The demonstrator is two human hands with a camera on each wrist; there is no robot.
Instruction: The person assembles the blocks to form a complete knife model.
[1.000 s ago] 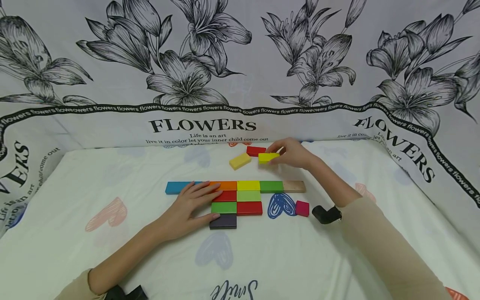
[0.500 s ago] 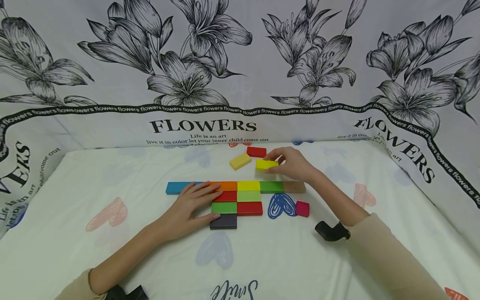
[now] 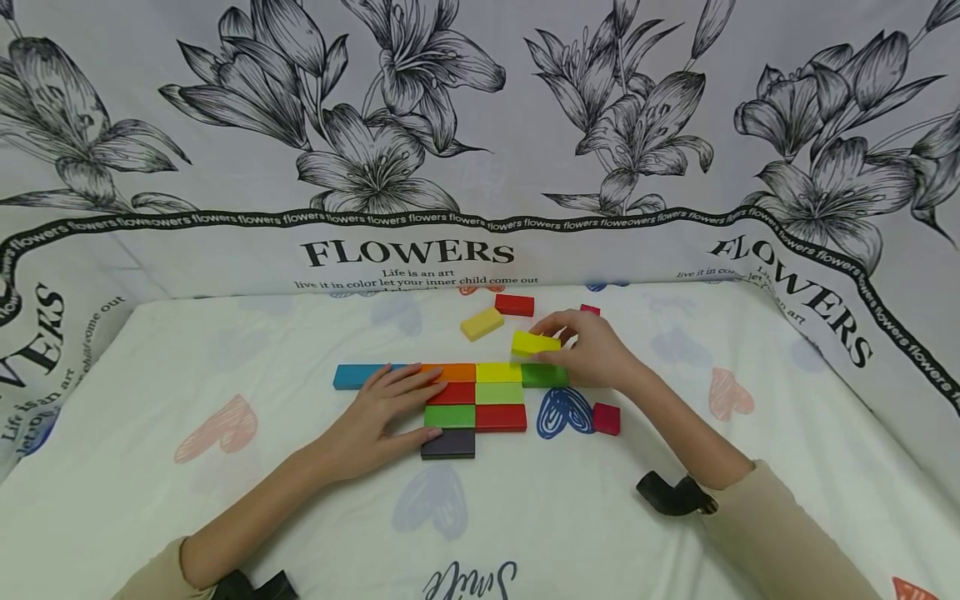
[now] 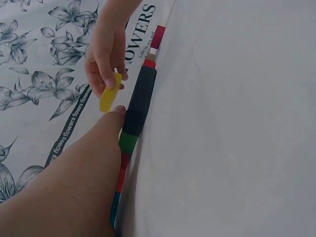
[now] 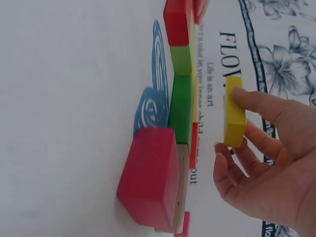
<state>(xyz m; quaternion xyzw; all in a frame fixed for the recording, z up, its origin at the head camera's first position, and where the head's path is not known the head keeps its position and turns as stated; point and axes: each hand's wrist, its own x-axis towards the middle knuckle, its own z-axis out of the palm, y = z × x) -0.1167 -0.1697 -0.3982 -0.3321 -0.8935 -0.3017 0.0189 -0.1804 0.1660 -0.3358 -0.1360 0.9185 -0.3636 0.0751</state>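
Observation:
My right hand (image 3: 592, 348) pinches a bright yellow block (image 3: 532, 342) between thumb and fingers. It is just behind the block row, apart from the cloth in the right wrist view. Flat on the blocks lies my left hand (image 3: 378, 425), fingers straight. Under or beside it are blue (image 3: 363, 377), orange (image 3: 453, 372), red (image 3: 457, 393), green (image 3: 450, 416) and black (image 3: 447, 444) blocks. Rightward come a yellow block (image 3: 498, 372), green block (image 3: 543, 376), light green block (image 3: 498, 392) and red block (image 3: 500, 417). A plain wooden block (image 5: 181, 182) is hidden by my right hand in the head view.
A pale yellow block (image 3: 482, 324) and a red block (image 3: 514, 305) lie loose behind the row. A magenta block (image 3: 606, 419) stands at the right. Partly hidden behind my right hand is a pinkish-red piece (image 3: 590, 309). White heart-printed cloth (image 3: 300, 533) covers the surface.
My right hand has brought the yellow block toward the row, away from the loose red block. The pinkish-red piece behind it has come into view. My left hand has stayed put.

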